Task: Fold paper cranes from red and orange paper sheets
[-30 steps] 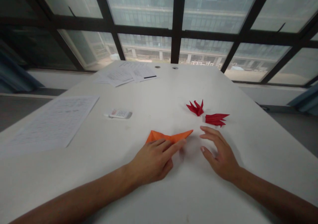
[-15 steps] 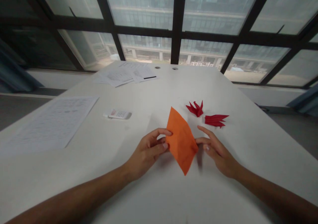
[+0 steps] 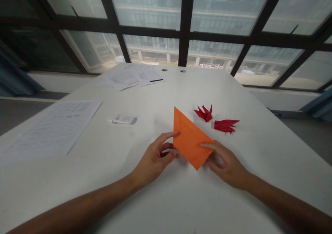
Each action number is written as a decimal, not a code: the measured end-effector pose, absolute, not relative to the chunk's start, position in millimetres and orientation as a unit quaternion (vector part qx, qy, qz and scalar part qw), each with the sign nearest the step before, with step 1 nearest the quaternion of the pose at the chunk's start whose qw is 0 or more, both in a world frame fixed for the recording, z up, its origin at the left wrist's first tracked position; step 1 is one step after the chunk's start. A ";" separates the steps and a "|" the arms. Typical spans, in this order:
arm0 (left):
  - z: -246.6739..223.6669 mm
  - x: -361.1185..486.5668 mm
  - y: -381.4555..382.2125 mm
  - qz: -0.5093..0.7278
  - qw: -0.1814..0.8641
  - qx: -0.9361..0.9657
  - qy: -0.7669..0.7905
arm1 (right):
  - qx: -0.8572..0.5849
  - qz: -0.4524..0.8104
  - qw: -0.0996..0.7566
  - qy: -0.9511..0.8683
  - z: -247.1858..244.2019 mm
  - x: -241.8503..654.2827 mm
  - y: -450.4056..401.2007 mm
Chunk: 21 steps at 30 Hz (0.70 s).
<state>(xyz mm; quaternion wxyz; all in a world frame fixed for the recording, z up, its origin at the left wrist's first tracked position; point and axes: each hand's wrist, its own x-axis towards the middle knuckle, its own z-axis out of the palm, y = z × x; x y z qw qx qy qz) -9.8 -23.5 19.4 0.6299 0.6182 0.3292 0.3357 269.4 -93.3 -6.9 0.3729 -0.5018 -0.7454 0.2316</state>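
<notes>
A sheet of orange paper (image 3: 191, 139) is held tilted just above the white table, its outline a slanted four-sided shape. My left hand (image 3: 158, 154) grips its left edge, index finger on the front and the thumb lower down near the edge. On the other side my right hand (image 3: 228, 165) pinches the right corner, index finger lying over the front and thumb below. Fingers behind the paper are hidden. Just beyond the paper to the right lie two folded red paper pieces: a spiky origami one (image 3: 204, 113) and a flatter pleated one (image 3: 225, 125).
The white table (image 3: 166, 209) reaches to a dark-framed window. A small white tube or bottle (image 3: 123, 119) lies left of my hands. A printed sheet (image 3: 54, 128) is at the far left, and more printed papers (image 3: 129, 77) overlap at the back.
The orange paper has turned to show a broader face, its right corner now further right and higher. My right hand has closed on that corner; its index finger was raised before.
</notes>
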 end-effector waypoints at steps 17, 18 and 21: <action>17.4 -9.0 -23.9 0.342 0.470 0.759 0.293 | -0.464 0.179 0.417 -0.761 -7.9 271.1 -91.7; 16.8 -9.2 -23.6 0.343 0.468 0.760 0.292 | -0.459 0.175 0.415 -0.766 -7.6 271.2 -91.6; 14.3 -9.8 -22.6 0.353 0.471 0.756 0.287 | -0.459 0.172 0.420 -0.764 -6.3 270.8 -90.3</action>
